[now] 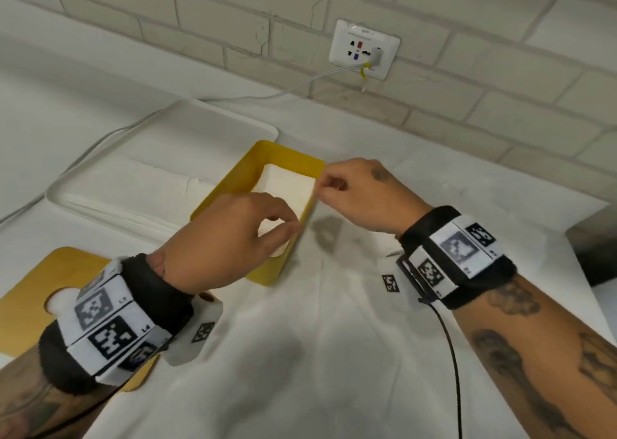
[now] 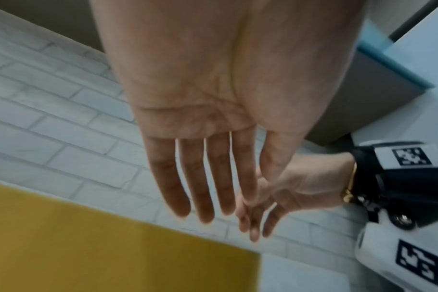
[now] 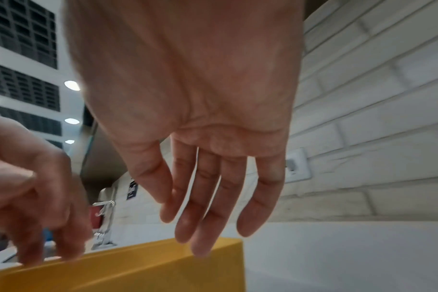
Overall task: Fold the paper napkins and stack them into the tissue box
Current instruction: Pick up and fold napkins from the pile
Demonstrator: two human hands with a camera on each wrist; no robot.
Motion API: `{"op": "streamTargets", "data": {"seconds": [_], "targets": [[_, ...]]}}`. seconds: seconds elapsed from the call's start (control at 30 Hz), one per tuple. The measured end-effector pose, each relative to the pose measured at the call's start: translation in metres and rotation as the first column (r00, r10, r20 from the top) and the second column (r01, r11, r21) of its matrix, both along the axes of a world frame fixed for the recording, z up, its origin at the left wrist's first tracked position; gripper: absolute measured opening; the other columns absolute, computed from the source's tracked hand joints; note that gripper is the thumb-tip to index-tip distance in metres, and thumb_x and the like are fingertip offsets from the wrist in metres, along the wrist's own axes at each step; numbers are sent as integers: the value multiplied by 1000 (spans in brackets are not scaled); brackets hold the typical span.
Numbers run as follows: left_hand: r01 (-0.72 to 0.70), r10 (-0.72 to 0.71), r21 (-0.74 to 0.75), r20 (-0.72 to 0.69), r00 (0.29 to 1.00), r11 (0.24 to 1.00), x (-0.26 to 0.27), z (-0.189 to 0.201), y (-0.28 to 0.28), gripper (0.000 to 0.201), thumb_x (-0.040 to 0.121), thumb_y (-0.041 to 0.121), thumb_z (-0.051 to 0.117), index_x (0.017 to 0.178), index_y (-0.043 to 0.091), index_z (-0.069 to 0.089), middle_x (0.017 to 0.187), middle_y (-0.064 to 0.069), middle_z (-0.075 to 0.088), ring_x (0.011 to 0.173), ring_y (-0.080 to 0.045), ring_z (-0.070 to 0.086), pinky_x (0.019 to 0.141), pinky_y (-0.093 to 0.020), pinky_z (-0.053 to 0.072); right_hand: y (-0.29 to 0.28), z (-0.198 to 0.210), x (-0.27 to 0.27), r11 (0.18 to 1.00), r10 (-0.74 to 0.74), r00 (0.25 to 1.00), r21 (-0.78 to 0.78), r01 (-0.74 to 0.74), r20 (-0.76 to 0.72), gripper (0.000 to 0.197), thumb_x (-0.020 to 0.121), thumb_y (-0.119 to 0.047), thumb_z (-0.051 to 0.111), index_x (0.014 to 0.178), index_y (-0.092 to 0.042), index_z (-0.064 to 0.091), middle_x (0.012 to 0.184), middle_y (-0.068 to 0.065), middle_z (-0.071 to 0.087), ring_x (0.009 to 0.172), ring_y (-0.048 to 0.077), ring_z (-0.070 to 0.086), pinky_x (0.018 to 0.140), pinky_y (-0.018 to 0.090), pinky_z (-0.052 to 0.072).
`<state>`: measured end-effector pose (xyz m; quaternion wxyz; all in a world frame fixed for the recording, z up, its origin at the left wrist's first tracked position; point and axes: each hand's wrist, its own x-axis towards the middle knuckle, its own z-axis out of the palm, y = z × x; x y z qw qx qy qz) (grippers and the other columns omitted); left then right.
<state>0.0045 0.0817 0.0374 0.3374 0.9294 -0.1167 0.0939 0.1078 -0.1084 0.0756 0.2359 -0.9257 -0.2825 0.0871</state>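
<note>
The yellow tissue box [image 1: 287,155] stands open on the white cloth, with a stack of folded white napkins [image 1: 287,188] inside. My left hand [image 1: 287,228] hovers over the box's near end with loose fingers and holds nothing. In the left wrist view my left hand [image 2: 220,207] has straight fingers above the yellow box [image 2: 88,247]. My right hand [image 1: 325,185] is at the box's right rim, near the far corner. The right wrist view shows my right hand [image 3: 203,237] empty, fingers hanging over the box wall [image 3: 138,266].
A white tray [image 1: 230,111] with unfolded napkins [image 1: 160,185] lies left of the box. The yellow lid [image 1: 30,305] with an oval slot sits at the near left. A wall socket [image 1: 364,50] feeds a white cable behind the tray. A grey object [image 1: 594,248] stands at the right.
</note>
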Motion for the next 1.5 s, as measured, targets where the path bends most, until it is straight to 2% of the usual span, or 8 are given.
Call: {"op": "streamTargets", "data": {"seconds": [0.17,0.33,0.57,0.73,0.9,1.1,1.33,1.5], "targets": [[137,-109,-188,148,983,973,-19,1,-30,21,94,36,62,93,22,78,94,17,75,88,-3,66,71,-6,45,-59,-35,-47,979,-206,918,-57,198,-340,21,90,-43,71,92,-22,75,87,-8,75,74,6,71,68,23,48],[239,-226,-282,80,971,929,-37,-7,-53,17,99,31,66,94,22,80,96,19,74,89,1,68,78,-7,48,-62,-93,-75,922,-371,830,-57,383,-416,61,63,-72,75,102,-25,70,104,-4,67,99,12,63,78,27,49],[53,-205,-411,-336,919,910,-47,-52,-59,37,93,47,62,84,16,80,83,7,78,83,-11,73,84,-31,58,-60,-80,-90,892,-344,852,147,428,-394,30,86,-27,71,70,-17,48,68,2,46,63,11,42,62,26,36],[-257,-221,-628,-580,784,735,-39,-66,-74,73,84,73,43,92,11,79,95,-5,80,96,-15,75,104,-39,55,-84,-30,-105,638,-141,844,604,477,-517,10,94,-10,68,103,-12,64,96,16,77,83,26,71,76,38,57],[-241,-641,-904,-421,641,352,-30,-53,-98,96,82,83,21,143,16,55,140,-8,65,133,-23,59,117,-44,38,-103,-43,-127,402,94,784,744,535,-614,56,92,0,62,141,-23,50,113,18,73,103,30,71,90,41,58],[-314,-510,-879,-466,723,357,-24,-52,-121,40,104,28,50,136,7,61,125,-17,71,115,-36,69,96,-46,58,-100,-93,-151,423,-160,671,564,709,-724,62,90,-2,72,141,-25,44,116,15,74,110,33,71,101,56,52],[-454,-419,-857,-516,748,245,-13,-63,-108,27,102,20,53,119,6,69,113,-19,75,94,-30,76,74,-41,64,-130,-87,-162,784,-295,728,278,555,-619,52,88,-13,77,131,-29,53,86,7,76,75,18,72,73,29,58],[-457,-422,-868,-494,760,194,-10,-61,-97,24,102,18,53,116,10,70,107,-14,78,87,-26,77,66,-36,64,-173,-58,-122,811,-519,809,140,568,-275,21,91,-11,70,104,-27,70,87,-4,74,70,5,67,69,29,56]]}}
